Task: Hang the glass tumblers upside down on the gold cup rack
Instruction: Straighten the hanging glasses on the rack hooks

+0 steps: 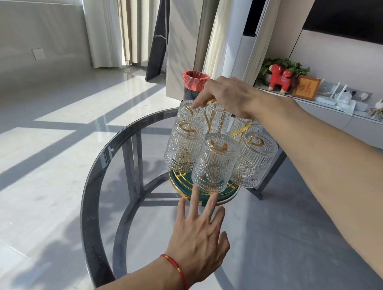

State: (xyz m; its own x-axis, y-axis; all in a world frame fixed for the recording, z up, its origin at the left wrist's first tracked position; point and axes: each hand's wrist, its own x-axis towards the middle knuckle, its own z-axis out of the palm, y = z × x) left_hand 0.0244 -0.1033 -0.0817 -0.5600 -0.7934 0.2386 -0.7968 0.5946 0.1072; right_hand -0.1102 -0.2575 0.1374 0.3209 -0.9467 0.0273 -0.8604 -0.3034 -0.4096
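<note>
The gold cup rack (241, 130) stands on its green, gold-rimmed base (229, 192) on a round glass table (92, 183). Several ribbed glass tumblers hang upside down on its arms: one at the front (215, 167), one at the left (183, 148), one at the right (252, 162), others behind. My right hand (225, 95) reaches over the top, fingers curled around the rack's gold top loop. My left hand (199, 233), with a red string bracelet, is open with spread fingers; two fingertips touch the base rim just under the front tumbler.
A dark bin with a red bag (194, 81) stands on the floor behind the table. A low white console (346, 119) at the right carries a red toy animal (280, 78), a framed picture and small items. Curtains and a sunlit tiled floor lie to the left.
</note>
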